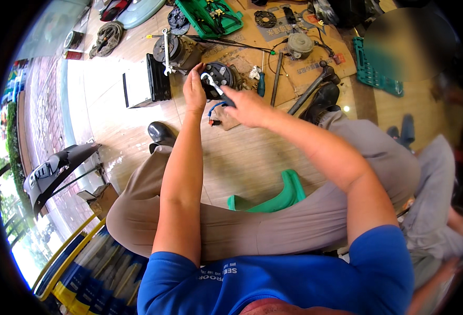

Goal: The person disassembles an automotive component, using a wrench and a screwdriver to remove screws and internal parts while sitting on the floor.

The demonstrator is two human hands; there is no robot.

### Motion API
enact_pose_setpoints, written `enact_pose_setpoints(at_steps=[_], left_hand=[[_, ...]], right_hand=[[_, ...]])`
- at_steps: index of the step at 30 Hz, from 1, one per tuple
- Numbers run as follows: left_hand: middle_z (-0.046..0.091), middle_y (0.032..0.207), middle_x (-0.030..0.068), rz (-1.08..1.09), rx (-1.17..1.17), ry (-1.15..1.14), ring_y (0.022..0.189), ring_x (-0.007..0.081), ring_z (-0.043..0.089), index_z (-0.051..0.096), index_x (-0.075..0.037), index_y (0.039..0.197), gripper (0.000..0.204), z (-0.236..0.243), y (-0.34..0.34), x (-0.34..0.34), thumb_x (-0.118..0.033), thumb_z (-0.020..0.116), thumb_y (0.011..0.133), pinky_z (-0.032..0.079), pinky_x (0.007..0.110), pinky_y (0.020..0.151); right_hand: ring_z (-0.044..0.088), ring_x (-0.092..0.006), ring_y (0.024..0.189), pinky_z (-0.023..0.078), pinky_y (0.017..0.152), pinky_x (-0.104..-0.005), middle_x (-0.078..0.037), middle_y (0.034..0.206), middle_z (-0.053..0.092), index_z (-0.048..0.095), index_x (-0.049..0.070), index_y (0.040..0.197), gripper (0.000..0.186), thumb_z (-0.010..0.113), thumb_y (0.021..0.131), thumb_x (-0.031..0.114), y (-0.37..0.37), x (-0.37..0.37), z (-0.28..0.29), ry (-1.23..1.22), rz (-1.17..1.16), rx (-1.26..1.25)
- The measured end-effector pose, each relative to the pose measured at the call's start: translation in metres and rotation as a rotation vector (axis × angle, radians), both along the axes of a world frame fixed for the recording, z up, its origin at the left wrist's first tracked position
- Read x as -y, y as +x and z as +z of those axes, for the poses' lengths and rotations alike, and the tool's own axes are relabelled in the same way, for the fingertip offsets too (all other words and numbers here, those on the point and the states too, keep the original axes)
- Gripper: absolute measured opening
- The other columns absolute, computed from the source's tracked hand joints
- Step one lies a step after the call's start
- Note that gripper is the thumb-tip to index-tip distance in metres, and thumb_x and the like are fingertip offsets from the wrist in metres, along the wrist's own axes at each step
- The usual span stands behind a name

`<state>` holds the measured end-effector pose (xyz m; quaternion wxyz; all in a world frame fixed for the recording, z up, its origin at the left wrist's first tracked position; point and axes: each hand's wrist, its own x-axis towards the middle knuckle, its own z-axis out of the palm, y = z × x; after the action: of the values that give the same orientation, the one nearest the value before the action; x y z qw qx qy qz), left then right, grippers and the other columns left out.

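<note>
The right hand (pixel 248 108) is curled firmly round the dark handle of a ratchet (pixel 213 84), whose smooth, bright, hooked metal head lies over the face of a round metal unit (pixel 220 75). The left hand (pixel 194 92) stands along the unit's left edge, fingers together and nearly straight; whether it grips or only steadies the unit cannot be told.

The unit is drum-shaped, with a dark, disc-like front. Just beyond its left side sits a second, duller drum (pixel 183 52) with a rough metal body, a slim polished wrench (pixel 166 52) resting across it. Farther left of the unit is a hard-edged black-and-white box (pixel 150 81).

Right of the unit, a screwdriver (pixel 262 84) with a blue-green grip, a straight metal rod (pixel 277 79) and a heavy hammer (pixel 315 86) lie in a slanting row, on or beside flat, stained brown cardboard (pixel 315 100). Beyond the unit, a moulded green case (pixel 213 18) lies open, its rim angled.

On the unit's near side, smooth tiled floor (pixel 236 152) leaves open room back to a curved green plastic piece (pixel 281 195) by the person's legs. Leftward, the drum and box narrow the room.
</note>
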<state>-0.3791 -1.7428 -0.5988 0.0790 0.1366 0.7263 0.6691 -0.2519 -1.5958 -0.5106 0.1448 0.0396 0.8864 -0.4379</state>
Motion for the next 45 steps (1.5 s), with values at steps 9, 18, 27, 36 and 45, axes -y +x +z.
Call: enact_pose_setpoints(at_steps=[9,18,27,36,45], left_hand=[[0.058,0.132,0.0183,-0.194,-0.173,-0.309,0.140,0.0414,0.034,0.060,-0.007,0.129,0.051,0.009,0.001,0.004,-0.041,0.030,0.106,0.026,0.042,0.114],[0.056,0.134,0.0166,-0.256,-0.046,-0.235,0.143,0.0365,0.029,0.057,-0.005,0.132,0.054,0.005,-0.007,0.013,-0.043,0.030,0.106,0.021,0.040,0.116],[0.055,0.136,0.0180,-0.225,-0.061,-0.217,0.143,0.0373,0.029,0.060,-0.005,0.129,0.042,0.006,-0.003,0.009,-0.034,0.039,0.105,0.022,0.039,0.115],[0.057,0.137,0.0147,-0.283,-0.035,-0.307,0.144,0.0394,0.027,0.064,-0.011,0.126,0.034,0.016,-0.010,-0.001,-0.022,0.052,0.096,0.025,0.043,0.115],[0.055,0.140,0.0104,-0.440,-0.085,-0.421,0.145,0.0327,0.028,0.064,-0.022,0.128,0.041,0.014,-0.018,-0.014,-0.028,0.057,0.088,0.004,0.060,0.114]], right_hand=[[0.067,-0.0396,0.087,0.053,0.077,-0.0495,-0.022,0.089,0.069,0.035,0.001,0.140,0.065,0.063,0.087,0.026,0.008,0.028,0.007,0.083,0.002,0.049],[0.066,-0.0413,0.087,0.053,0.079,-0.0500,-0.024,0.094,0.069,0.034,0.005,0.145,0.064,0.056,0.087,0.021,-0.010,0.004,0.020,0.123,0.123,0.088],[0.067,-0.0394,0.090,0.053,0.080,-0.0495,-0.024,0.093,0.069,0.032,0.001,0.140,0.063,0.060,0.088,0.020,0.007,0.032,0.009,0.095,-0.006,0.114],[0.063,-0.0461,0.097,0.050,0.084,-0.0502,-0.032,0.101,0.064,0.033,-0.005,0.135,0.066,0.066,0.087,0.027,0.005,0.055,-0.014,-0.180,-0.169,0.075],[0.060,-0.0444,0.106,0.048,0.089,-0.0485,-0.030,0.112,0.062,0.035,0.000,0.134,0.064,0.068,0.087,0.028,0.006,0.069,-0.031,-0.216,-0.223,0.148]])
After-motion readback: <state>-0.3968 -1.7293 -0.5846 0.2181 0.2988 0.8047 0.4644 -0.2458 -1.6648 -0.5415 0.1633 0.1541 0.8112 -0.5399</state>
